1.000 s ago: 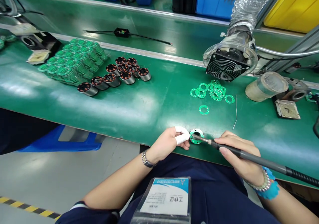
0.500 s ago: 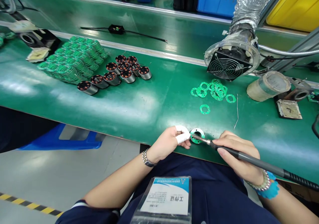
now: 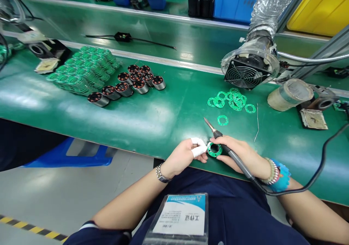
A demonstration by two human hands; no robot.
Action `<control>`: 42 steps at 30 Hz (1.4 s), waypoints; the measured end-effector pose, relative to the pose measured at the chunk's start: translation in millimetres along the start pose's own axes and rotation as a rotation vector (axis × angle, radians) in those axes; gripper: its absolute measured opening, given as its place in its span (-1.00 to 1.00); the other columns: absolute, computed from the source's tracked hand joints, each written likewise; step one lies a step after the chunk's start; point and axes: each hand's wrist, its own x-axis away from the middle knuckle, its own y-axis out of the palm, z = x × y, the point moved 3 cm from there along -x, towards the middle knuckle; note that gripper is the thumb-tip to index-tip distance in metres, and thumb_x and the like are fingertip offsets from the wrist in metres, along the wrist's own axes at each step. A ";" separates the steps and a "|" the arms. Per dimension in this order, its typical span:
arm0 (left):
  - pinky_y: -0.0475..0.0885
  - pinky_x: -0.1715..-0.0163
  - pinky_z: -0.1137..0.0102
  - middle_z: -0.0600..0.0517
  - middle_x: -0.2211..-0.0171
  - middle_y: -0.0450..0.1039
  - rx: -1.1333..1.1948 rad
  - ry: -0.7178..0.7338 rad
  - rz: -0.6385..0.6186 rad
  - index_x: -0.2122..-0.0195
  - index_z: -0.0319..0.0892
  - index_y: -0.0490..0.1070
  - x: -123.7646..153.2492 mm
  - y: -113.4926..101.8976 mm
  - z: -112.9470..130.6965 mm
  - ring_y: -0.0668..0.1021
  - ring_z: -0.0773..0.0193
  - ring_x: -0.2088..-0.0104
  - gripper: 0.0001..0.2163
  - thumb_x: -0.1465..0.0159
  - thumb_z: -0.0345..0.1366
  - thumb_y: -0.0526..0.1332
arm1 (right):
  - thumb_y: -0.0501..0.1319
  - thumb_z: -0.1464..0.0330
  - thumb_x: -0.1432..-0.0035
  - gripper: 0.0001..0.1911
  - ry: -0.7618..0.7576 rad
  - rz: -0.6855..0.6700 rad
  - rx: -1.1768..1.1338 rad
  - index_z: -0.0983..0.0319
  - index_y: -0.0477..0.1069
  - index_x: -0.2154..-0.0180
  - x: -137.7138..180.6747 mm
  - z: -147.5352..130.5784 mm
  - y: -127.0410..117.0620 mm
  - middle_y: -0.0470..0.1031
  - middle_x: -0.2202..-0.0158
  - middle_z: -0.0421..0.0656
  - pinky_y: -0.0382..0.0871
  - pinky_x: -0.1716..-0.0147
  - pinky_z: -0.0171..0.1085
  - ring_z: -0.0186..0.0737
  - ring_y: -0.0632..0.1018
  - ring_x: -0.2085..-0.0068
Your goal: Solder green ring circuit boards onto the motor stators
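A green ring-shaped circuit board [image 3: 218, 153] lies near the bench's front edge, between my two hands. My left hand [image 3: 188, 153], with white covers on two fingertips, is closed at the board's left edge, its fingers pinched there. The soldering iron [image 3: 236, 157] rests in my right hand [image 3: 245, 157], its metal tip pointing up and left, away from the board. Fingers of that same hand touch the board's right side. Whatever lies beneath the board is mostly hidden.
Loose green rings [image 3: 236, 101] lie beyond my hands, beside a bent wire [image 3: 256, 123]. Wound motor stators [image 3: 124, 89] and stacked green boards [image 3: 81, 70] stand to the left. A fan [image 3: 247, 74] hangs at the back, with a cup [image 3: 289, 95] and iron stand [image 3: 313, 118] on the right.
The iron's tip has lifted off the board and swung up and left. My right hand has moved left, its fingers now against the board. My left hand stays almost in place.
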 end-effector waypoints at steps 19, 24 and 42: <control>0.30 0.41 0.44 0.00 0.39 0.38 -0.892 0.583 0.083 0.39 -0.20 0.43 19.2 3.9 23.9 0.39 0.35 0.43 -0.92 -0.18 -0.37 0.14 | 0.18 0.38 -0.15 -0.62 0.140 0.322 0.142 0.22 0.19 -0.01 22.6 -5.5 21.9 0.41 0.14 -0.03 0.42 0.15 -0.14 -0.12 0.47 0.13; 0.33 0.53 0.47 0.08 0.53 0.39 -0.286 0.223 0.085 0.40 -0.24 0.44 1.1 8.2 12.1 0.39 0.42 0.57 -0.85 -0.05 -0.27 0.29 | 0.18 0.38 -0.14 -0.61 0.147 0.339 0.144 0.23 0.18 -0.01 24.6 -3.3 24.8 0.40 0.15 -0.02 0.42 0.17 -0.15 -0.13 0.47 0.14; 0.34 0.58 0.53 0.14 0.58 0.31 -0.170 0.039 -0.043 0.50 -0.25 0.37 -10.0 13.8 8.9 0.34 0.48 0.60 -0.80 0.02 -0.24 0.33 | 0.09 0.50 -0.17 -0.74 -0.131 0.316 0.081 0.23 0.25 0.07 -11.6 -7.4 10.6 0.41 0.31 -0.11 0.37 0.27 -0.20 -0.20 0.41 0.24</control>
